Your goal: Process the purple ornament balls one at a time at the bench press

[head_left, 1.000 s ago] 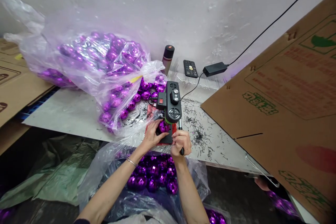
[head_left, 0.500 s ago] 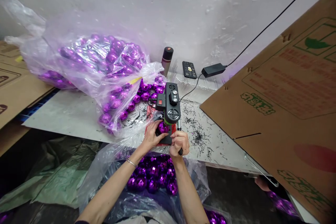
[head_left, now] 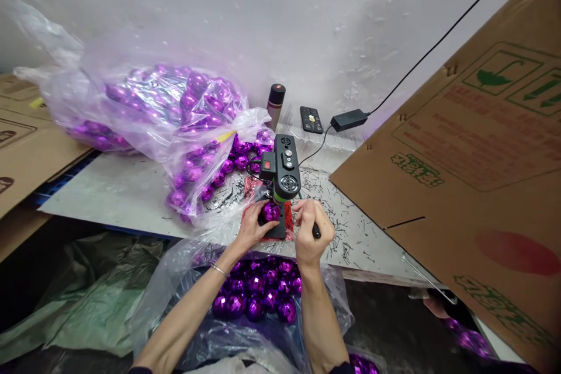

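Note:
A faceted, shiny purple ball sits on the black base of a small black bench press. The fingers and thumb of my left hand are closed about the ball's left and near sides. Over the ball is the press head, with a green ring at its lower end. My right hand is a fist round the press's lever handle, whose black end pokes out below the fingers. Most of the lever is hidden by that hand.
A clear bag of purple balls lies on the white table. An open bag of balls is below my forearms. A spray can, phone and power adapter lie behind. Cardboard box at right; black scraps litter the table.
My right hand has swung the lever handle up and to the right, away from the base. My left hand stays on the ball. The view has shifted slightly.

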Motion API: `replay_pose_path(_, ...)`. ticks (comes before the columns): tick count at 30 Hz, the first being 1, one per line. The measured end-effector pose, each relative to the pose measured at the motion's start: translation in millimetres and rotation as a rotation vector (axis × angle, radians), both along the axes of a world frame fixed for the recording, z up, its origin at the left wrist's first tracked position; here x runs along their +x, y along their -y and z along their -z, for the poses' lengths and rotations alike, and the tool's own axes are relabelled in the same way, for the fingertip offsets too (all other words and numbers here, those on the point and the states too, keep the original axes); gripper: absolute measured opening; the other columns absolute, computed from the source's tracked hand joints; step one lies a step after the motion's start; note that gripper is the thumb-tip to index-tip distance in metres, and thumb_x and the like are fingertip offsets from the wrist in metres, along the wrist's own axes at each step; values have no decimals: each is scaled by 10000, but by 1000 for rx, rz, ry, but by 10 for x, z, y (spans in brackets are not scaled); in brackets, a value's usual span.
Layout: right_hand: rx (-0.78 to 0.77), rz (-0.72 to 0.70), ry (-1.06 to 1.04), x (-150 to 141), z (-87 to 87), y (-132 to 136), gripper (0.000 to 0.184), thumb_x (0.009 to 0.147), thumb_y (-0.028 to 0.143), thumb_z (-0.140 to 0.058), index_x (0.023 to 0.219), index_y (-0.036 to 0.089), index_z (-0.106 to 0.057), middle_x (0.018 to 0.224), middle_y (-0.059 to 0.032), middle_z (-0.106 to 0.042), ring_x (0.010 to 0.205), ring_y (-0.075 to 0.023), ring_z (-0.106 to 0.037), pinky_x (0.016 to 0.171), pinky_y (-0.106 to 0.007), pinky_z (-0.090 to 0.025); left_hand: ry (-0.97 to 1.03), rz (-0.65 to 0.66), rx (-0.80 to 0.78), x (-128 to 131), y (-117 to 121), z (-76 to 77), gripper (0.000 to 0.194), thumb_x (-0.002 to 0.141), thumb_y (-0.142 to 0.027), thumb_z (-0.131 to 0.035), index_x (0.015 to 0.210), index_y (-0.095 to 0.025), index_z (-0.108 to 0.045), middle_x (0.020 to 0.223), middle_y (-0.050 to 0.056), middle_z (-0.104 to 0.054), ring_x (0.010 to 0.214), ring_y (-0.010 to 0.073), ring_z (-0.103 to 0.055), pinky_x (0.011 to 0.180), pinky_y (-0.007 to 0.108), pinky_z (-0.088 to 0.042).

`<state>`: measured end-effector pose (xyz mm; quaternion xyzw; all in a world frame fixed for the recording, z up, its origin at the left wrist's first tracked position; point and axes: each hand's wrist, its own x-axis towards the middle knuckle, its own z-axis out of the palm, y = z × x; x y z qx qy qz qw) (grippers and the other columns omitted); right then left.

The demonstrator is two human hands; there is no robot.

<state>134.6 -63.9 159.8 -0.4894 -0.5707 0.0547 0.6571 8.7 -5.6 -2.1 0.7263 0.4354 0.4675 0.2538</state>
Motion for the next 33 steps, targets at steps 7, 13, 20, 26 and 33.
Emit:
replay_pose_path(7, 61, -16, 52, 4, 156, 21, 360, 1038, 140, -464, 693, 219, -528, 708, 12, -608, 714, -135, -628, 691, -293, -469, -202, 71, 73, -288, 695, 73, 872, 898, -622, -726, 1590, -204, -399, 1538, 220, -564, 1456, 387, -541, 1201, 603, -456)
replay_pose_path(13, 109, 2, 41, -6, 264, 3, 365, 1024, 134, -476, 673, 221, -530, 671, 11, -585, 702, -154, -625, 663, -310, -454, -265, -306, 60, -656, 166, -310, 522, 1069, -429, -451, 1509, -157, -522, 1523, 206, -589, 1439, 347, -549, 1219, 565, -423)
replay_pose_path(20, 102, -20, 83, 15, 291, 20, 375, 1022, 128, -468, 664, 225, -527, 657, 8, -579, 707, -163, -631, 670, -317, -458, -572, -665, -306, -833, -796, -884, 460, 1084, -296, -322, 1294, -43, -645, 1203, 297, -720, 1114, 413, -705, 972, 552, -545)
replay_pose_path(26, 105, -36, 84, 20, 319, 19, 348, 1013, 111, -474, 689, 226, -522, 686, 7, -584, 707, -153, -621, 647, -302, -455, -787, -532, -359, -775, -800, -977, 438, 1044, -366, -532, 1361, -65, -563, 1297, 279, -633, 1092, 404, -719, 907, 479, -567)
replay_pose_path(33, 121, -53, 94, 28, 320, 15, 346, 1002, 99, -463, 684, 229, -501, 662, 20, -552, 709, -150, -621, 656, -297, -462, -503, -166, -206, -825, -713, -655, 450, 981, -318, -655, 1411, -195, -605, 1371, 165, -638, 1272, 325, -661, 1099, 453, -514)
